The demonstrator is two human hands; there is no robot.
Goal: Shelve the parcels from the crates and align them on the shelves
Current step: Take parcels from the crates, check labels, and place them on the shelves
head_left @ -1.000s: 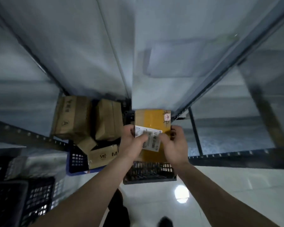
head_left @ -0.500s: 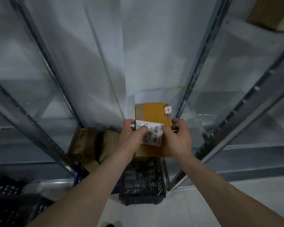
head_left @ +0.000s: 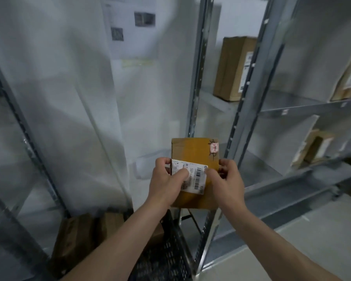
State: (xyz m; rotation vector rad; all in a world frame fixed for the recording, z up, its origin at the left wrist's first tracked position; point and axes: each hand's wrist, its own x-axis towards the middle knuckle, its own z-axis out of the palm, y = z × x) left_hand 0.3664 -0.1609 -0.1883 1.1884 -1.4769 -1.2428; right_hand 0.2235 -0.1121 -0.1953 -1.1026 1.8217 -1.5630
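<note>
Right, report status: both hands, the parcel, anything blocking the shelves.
Left hand and right hand both grip the parcel, held in the air. Not yet shelved. Shelf upright stands just behind it; boxes already on upper shelf.

parcels: 1 held [head_left: 193, 153], 3 shelved | crate: 1 [head_left: 166, 258] | hands: 2
</note>
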